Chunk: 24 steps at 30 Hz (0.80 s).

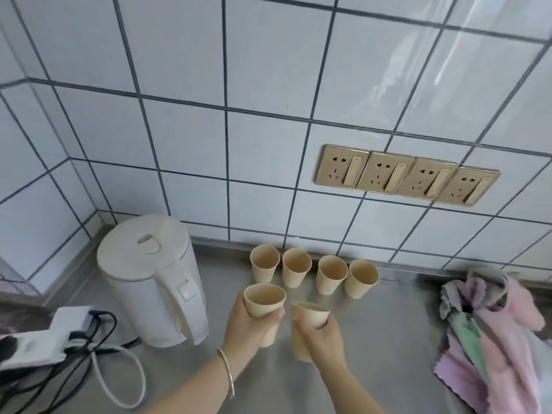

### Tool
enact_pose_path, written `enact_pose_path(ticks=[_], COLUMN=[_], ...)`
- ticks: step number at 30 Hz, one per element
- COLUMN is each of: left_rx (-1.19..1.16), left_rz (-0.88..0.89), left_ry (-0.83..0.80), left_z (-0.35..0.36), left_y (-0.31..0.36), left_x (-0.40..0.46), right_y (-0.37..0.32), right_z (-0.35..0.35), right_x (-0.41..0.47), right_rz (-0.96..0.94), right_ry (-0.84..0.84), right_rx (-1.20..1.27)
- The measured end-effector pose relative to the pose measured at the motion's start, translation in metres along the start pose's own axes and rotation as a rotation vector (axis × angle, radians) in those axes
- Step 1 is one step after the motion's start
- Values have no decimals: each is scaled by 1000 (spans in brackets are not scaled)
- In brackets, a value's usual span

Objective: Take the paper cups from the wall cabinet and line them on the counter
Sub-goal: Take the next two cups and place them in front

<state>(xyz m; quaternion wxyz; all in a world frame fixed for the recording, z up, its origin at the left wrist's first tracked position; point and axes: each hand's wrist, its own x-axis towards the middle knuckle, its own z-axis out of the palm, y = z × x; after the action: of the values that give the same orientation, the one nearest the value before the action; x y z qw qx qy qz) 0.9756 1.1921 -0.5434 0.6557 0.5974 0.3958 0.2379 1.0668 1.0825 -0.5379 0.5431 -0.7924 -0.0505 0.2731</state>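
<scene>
**Inspector:** Nearest the camera, at lower centre of the frame, what did the hands hold?

**Assistant:** The left hand (249, 319) was closed around a paper cup (265, 306); the right hand (321, 331) was wrapped around a second cup (306, 327), whose rim was pinched out of round. Whether either cup touched the counter (388, 339) could not be told.

**Inspector:** Risks?

**Assistant:** In my judgement, thin paper walls buckle under a tight grip, and a dented cup may stand crooked. The steel counter looked smooth, so a light tapered cup could slide or tip if nudged. Setting these down carelessly could topple the row behind.

**Inspector:** That row?

**Assistant:** Four tan cups (313, 271) stood upright, just beside one another, at centre frame along the wall's foot.

**Inspector:** Surroundings?

**Assistant:** A matt cream kettle (155, 279) at left, near the left-hand cup; loose cables (89, 339) at lower left; soft crumpled cloths (493, 324) at right, well apart. Beyond, glossy white tiles (179, 144) with dark grout and four brassy sockets (406, 176) at upper right.
</scene>
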Motion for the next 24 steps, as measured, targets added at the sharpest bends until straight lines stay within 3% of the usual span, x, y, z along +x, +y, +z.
enact_pose_path(ticks=[12,24], left_rx=[207,159], left_rz=[82,153], left_ry=[138,194], left_z=[11,16], left_y=[-46,-68], left_x=[60,79], right_y=[23,33], right_z=[26,45], right_x=[64,77], right_rz=[-130,-113], right_ry=[-76,23], right_rx=[-38,-62])
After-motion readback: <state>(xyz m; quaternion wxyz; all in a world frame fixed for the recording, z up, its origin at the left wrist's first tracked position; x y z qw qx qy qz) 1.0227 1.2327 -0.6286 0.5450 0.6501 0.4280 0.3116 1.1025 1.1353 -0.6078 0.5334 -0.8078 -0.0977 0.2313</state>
